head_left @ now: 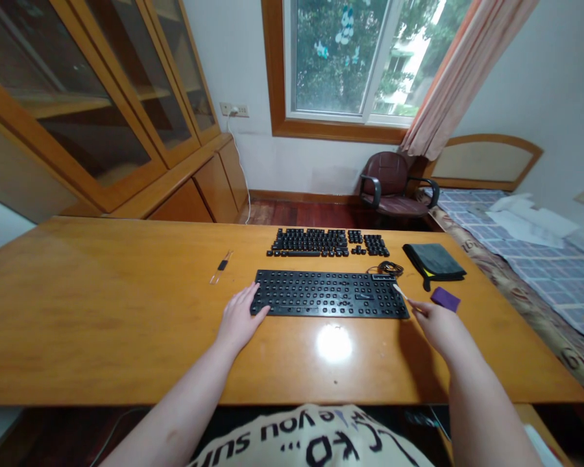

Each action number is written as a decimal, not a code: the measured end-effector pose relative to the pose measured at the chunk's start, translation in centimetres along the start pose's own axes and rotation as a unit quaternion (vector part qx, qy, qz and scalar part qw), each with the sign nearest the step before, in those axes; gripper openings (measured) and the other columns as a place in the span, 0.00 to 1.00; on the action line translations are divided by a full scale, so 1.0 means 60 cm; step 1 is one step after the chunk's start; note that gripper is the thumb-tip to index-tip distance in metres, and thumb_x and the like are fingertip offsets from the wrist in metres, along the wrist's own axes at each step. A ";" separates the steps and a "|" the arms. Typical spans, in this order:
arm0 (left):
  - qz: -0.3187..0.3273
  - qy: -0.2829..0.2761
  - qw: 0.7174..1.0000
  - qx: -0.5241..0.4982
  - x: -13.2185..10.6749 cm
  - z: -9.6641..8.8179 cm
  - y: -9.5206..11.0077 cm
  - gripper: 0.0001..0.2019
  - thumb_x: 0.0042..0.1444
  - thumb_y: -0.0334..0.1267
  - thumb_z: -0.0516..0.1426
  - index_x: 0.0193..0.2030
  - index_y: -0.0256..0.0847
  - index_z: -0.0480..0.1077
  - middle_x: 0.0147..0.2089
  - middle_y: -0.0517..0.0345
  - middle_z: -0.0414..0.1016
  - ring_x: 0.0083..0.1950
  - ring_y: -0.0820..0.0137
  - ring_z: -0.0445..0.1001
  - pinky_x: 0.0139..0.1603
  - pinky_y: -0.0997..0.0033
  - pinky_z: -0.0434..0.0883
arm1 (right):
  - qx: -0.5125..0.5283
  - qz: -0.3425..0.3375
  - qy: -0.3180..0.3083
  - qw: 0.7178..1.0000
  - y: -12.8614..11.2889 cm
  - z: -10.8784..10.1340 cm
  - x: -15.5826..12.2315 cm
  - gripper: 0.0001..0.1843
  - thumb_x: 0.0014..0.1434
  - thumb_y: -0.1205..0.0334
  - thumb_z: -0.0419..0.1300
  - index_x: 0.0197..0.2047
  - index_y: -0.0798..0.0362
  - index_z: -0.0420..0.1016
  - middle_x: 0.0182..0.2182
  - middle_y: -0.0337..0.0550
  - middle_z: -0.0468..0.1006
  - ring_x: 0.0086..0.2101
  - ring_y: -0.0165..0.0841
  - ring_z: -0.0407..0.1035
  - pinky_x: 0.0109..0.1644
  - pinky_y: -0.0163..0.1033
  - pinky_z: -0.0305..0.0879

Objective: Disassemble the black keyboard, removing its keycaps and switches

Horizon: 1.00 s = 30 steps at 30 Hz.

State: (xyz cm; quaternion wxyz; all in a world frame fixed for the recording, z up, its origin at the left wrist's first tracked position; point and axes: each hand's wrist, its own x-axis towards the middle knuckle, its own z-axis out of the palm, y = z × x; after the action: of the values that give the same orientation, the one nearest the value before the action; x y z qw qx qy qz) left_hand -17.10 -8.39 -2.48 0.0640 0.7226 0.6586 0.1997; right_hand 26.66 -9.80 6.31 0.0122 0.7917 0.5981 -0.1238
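Observation:
A black keyboard (321, 295) with its keycaps off lies on the desk in front of me. My left hand (243, 316) grips its left end, thumb at the front edge and fingers along the side. In my right hand (433, 321) is a thin brush (401, 291) with a pale tip, held pen-like at the keyboard's right end. The tip appears to touch the number-pad area; the bristles are too small to make out. Behind the keyboard, the loose black keycaps (311, 242) are laid out in keyboard order. A coiled black cable (390, 268) lies at its back right.
A keycap puller (222, 265) with wire ends lies left of the keyboard. To the right are a folded dark grey cloth (435, 261) and a small purple cloth (445, 299). The wooden desk (102, 311) has its far edge near an office chair (394, 185).

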 end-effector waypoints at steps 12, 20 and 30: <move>0.005 -0.003 1.000 0.010 0.001 -0.001 0.001 0.28 0.57 0.50 0.50 0.62 0.40 0.57 0.63 0.50 0.61 0.62 0.59 0.61 0.62 0.55 0.59 | -0.039 0.008 -0.012 0.999 0.020 -0.028 -0.015 0.17 0.56 0.62 0.53 0.46 0.48 0.78 0.36 0.47 0.81 0.36 0.40 0.75 0.35 0.36 0.65; 0.069 -0.032 0.997 0.006 -0.009 -0.005 0.005 0.30 0.56 0.51 0.51 0.65 0.48 0.52 0.69 0.51 0.48 0.67 0.55 0.51 0.64 0.47 0.53 | -0.027 -0.033 -0.023 0.999 0.015 0.007 -0.008 0.18 0.57 0.62 0.52 0.46 0.51 0.78 0.38 0.50 0.80 0.40 0.42 0.74 0.39 0.37 0.66; 0.077 -0.047 0.996 -0.002 -0.006 -0.003 0.010 0.29 0.55 0.51 0.53 0.63 0.52 0.56 0.67 0.54 0.52 0.65 0.57 0.56 0.63 0.48 0.54 | -0.025 -0.014 -0.039 0.999 0.026 -0.020 -0.048 0.16 0.55 0.64 0.54 0.44 0.48 0.79 0.39 0.47 0.81 0.39 0.42 0.75 0.39 0.36 0.66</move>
State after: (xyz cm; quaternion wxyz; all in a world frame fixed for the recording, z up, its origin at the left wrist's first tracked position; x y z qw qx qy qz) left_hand -16.65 -8.88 -2.17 0.0808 0.7794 0.5973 0.1712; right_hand 27.62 -12.76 7.86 0.0532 0.7774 0.6110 -0.1395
